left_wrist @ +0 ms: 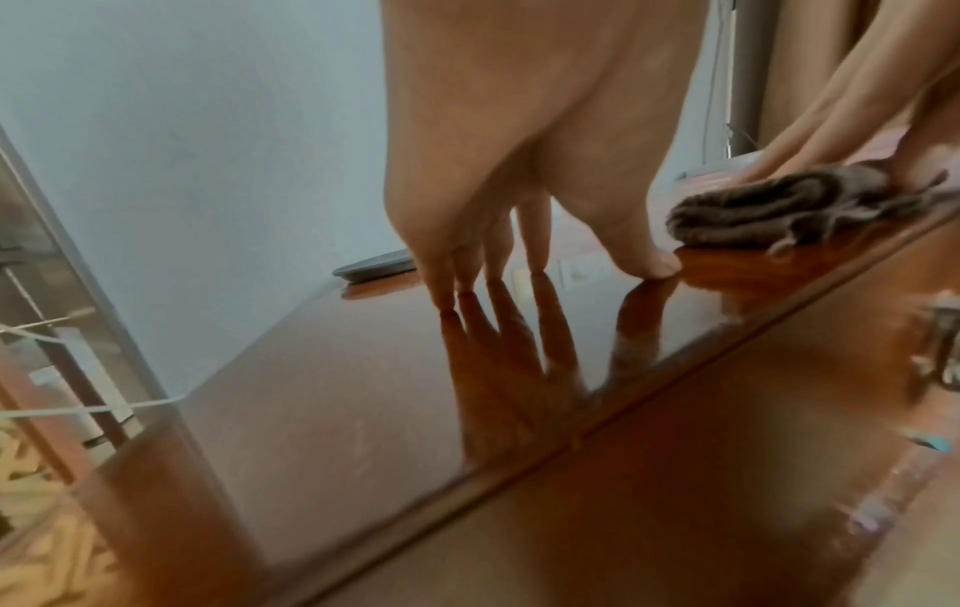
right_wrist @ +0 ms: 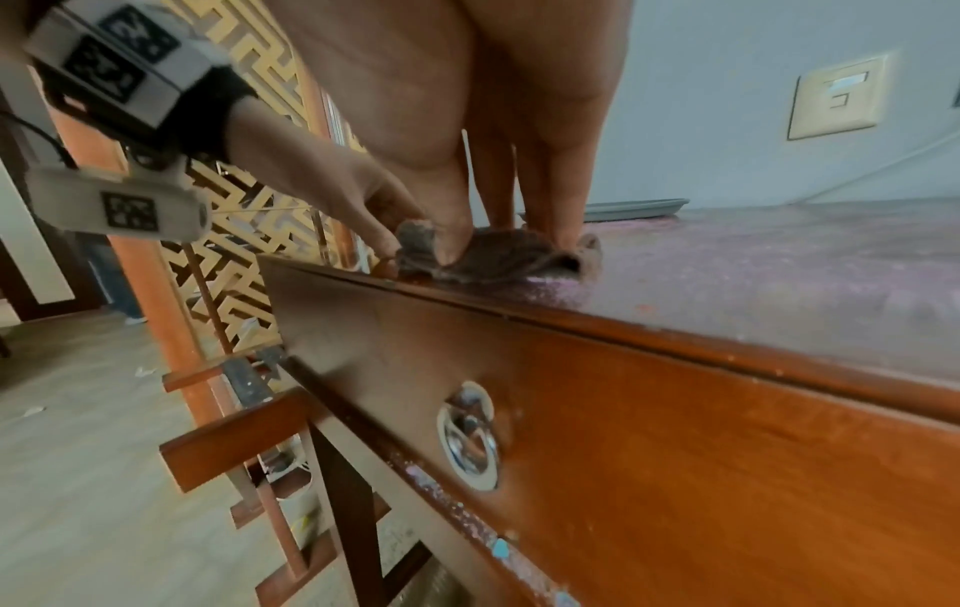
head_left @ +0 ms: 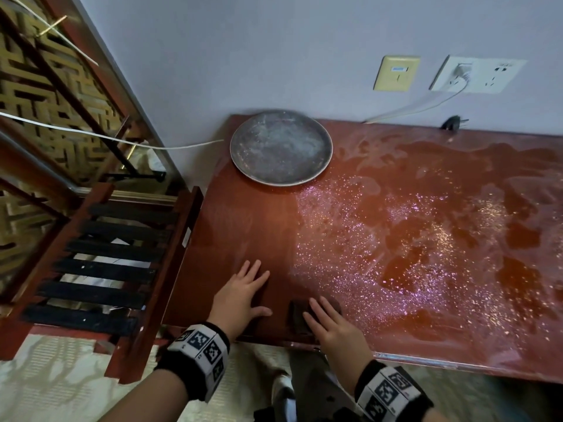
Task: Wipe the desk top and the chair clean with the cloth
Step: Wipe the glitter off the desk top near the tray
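The red-brown desk top [head_left: 426, 239] is strewn with pale glittery specks over its middle and right; a strip at its left end looks clean. A dark brown folded cloth [head_left: 300, 318] [left_wrist: 769, 209] [right_wrist: 493, 254] lies near the front edge. My right hand [head_left: 332, 327] [right_wrist: 499, 164] presses flat on the cloth with straight fingers. My left hand [head_left: 240, 293] [left_wrist: 509, 197] rests flat on the clean strip, just left of the cloth, fingers spread. The chair [head_left: 100, 269], red wood with black slats, stands left of the desk.
A round grey tray [head_left: 280, 147] sits at the back left corner of the desk. Wall sockets [head_left: 475, 75] with a white cable are behind the desk, and a black plug [head_left: 454, 123] lies on its back edge. A drawer with a metal ring pull [right_wrist: 470, 435] faces me below the front edge.
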`<action>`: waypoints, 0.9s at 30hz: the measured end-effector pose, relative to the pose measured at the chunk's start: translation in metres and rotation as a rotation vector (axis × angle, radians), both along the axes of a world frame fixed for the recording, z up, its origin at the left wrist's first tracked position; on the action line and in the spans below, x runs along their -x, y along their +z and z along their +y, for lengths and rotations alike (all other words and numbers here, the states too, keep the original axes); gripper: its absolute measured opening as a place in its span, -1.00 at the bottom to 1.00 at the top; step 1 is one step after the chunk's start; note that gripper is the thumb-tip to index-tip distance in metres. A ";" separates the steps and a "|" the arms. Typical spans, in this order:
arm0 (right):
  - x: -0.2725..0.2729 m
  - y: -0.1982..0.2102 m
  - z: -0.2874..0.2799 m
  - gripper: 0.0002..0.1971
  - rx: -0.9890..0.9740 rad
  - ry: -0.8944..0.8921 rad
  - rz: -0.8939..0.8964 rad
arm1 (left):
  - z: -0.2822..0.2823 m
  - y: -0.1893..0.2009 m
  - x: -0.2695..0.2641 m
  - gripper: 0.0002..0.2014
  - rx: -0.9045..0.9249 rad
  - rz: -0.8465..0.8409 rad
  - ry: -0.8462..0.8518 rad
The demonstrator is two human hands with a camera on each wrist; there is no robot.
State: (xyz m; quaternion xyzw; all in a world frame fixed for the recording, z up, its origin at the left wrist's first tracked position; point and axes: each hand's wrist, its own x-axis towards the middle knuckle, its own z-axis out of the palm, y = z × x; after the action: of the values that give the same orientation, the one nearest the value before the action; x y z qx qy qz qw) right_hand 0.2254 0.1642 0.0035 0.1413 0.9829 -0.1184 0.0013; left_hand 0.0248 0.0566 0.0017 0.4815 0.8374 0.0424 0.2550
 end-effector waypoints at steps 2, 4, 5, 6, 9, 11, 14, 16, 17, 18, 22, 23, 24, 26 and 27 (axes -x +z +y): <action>0.009 0.001 0.006 -0.47 -0.022 0.008 -0.060 | 0.005 0.003 -0.002 -0.19 0.052 -0.010 -0.003; 0.025 -0.002 0.019 -0.35 -0.027 -0.025 -0.088 | 0.009 0.007 -0.004 -0.19 0.084 -0.009 0.002; 0.034 -0.003 0.025 -0.34 -0.029 -0.045 -0.085 | 0.010 0.009 -0.004 -0.19 0.093 -0.013 0.008; 0.044 -0.001 0.031 -0.38 -0.028 -0.046 -0.112 | 0.010 0.009 -0.004 -0.19 0.097 -0.020 0.015; 0.053 0.002 0.032 -0.73 -0.135 0.024 -0.168 | 0.009 0.010 -0.006 -0.19 0.095 -0.027 0.023; 0.043 -0.007 0.026 -0.64 -0.186 0.134 -0.182 | 0.009 0.010 -0.006 -0.19 0.097 -0.023 0.022; 0.039 -0.002 0.027 -0.58 -0.170 0.185 -0.227 | 0.010 0.010 -0.007 -0.20 0.096 -0.014 0.027; 0.058 0.012 0.038 -0.62 -0.134 0.110 -0.240 | 0.010 0.009 -0.006 -0.19 0.096 -0.016 0.034; 0.068 0.014 0.046 -0.55 -0.123 0.102 -0.320 | 0.010 0.009 -0.006 -0.19 0.094 -0.020 0.037; 0.077 0.016 0.052 -0.50 -0.163 0.107 -0.319 | 0.010 0.009 -0.006 -0.19 0.091 -0.023 0.040; 0.095 0.018 0.047 -0.50 -0.059 -0.085 -0.324 | 0.009 0.009 -0.005 -0.19 0.079 -0.019 0.038; 0.090 0.014 0.044 -0.56 -0.071 -0.044 -0.339 | 0.009 0.009 -0.005 -0.19 0.081 -0.019 0.035; 0.082 0.008 0.042 -0.69 -0.128 0.003 -0.308 | 0.009 0.009 -0.004 -0.19 0.083 -0.018 0.035; 0.067 -0.006 0.044 -0.64 -0.101 0.087 -0.331 | 0.010 0.010 -0.004 -0.18 0.094 -0.019 0.031; 0.064 -0.010 0.047 -0.55 -0.072 0.119 -0.294 | 0.012 0.011 -0.003 -0.18 0.100 -0.022 0.028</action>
State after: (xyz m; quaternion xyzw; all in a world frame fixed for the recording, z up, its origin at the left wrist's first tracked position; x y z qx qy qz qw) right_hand 0.1610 0.2108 -0.0069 0.0987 0.9823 -0.0609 0.1470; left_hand 0.0279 0.0687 0.0128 0.4558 0.8424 0.0093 0.2874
